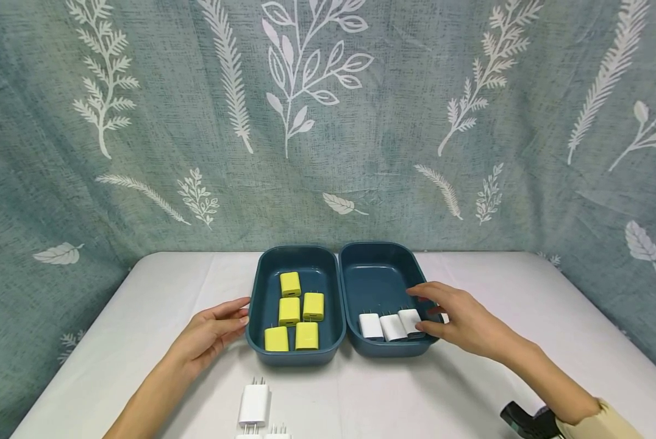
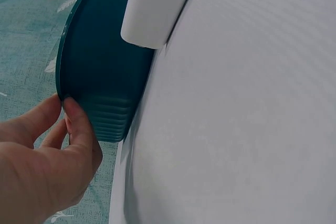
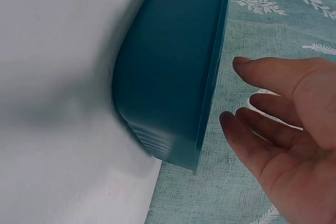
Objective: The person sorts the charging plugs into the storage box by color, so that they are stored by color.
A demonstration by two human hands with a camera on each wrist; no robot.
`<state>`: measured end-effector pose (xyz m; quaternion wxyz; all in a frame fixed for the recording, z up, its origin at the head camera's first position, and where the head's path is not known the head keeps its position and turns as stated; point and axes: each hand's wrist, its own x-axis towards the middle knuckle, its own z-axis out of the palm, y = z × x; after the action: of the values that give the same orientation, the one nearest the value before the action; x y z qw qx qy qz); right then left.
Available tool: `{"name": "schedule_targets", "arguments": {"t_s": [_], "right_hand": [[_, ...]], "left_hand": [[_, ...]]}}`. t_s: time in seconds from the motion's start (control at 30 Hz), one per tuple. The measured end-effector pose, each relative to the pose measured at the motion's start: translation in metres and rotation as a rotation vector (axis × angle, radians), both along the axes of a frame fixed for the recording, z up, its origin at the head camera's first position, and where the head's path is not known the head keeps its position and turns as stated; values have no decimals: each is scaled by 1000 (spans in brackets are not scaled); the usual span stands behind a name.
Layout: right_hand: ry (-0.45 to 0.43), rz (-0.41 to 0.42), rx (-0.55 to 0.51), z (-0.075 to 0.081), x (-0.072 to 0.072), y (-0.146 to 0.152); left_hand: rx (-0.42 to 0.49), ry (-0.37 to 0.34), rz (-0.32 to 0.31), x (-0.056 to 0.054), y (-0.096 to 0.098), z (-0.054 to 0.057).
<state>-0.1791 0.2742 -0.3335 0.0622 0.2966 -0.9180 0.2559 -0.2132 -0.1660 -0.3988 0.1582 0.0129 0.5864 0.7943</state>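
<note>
In the head view my left hand (image 1: 210, 335) is at the left side of a dark blue bin (image 1: 322, 356) with several yellow charger plugs (image 1: 289, 311) inside. The left wrist view shows thumb and fingertips pinching that bin's rim (image 2: 62, 56). Over the right edge of a second blue bin (image 1: 385, 349) hovers my right hand (image 1: 465, 320), fingers apart, nothing between them. Three white charger plugs (image 1: 393, 328) lie along this bin's near end, the rightmost beside my thumb; whether they touch I cannot tell. In the right wrist view the fingers (image 3: 252, 145) are above the bin's rim.
Both bins stand side by side on a white-covered table (image 1: 470, 390). White charger plugs (image 1: 254, 405) lie in front of the left bin, some cut off by the frame's lower edge. A leaf-patterned green cloth (image 1: 328, 122) hangs behind. A black strap (image 1: 531, 421) is on my right forearm.
</note>
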Motion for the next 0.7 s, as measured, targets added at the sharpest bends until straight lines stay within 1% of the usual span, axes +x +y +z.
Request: {"name": "schedule_targets", "arguments": {"t_s": [0.1,0.3,0.37,0.47,0.63,0.7], "right_hand": [[-15,-10,-34,0,2,-1],[-122,-2,-200,0,6,-9],[-149,-8,-234,0,8,-12],[-163,-10,-273,0,10,-18],[-173,30,-349,-2,16,-32],[-178,40,-368,-2,20,-40]], "left_hand": [[6,-2,2,0,0,1],[7,-3,5,1,-1,2],[5,-7,9,1,-1,2],[5,-4,10,1,-1,2],[4,1,3,1,-1,2],[2,-5,11,1,0,2]]}}
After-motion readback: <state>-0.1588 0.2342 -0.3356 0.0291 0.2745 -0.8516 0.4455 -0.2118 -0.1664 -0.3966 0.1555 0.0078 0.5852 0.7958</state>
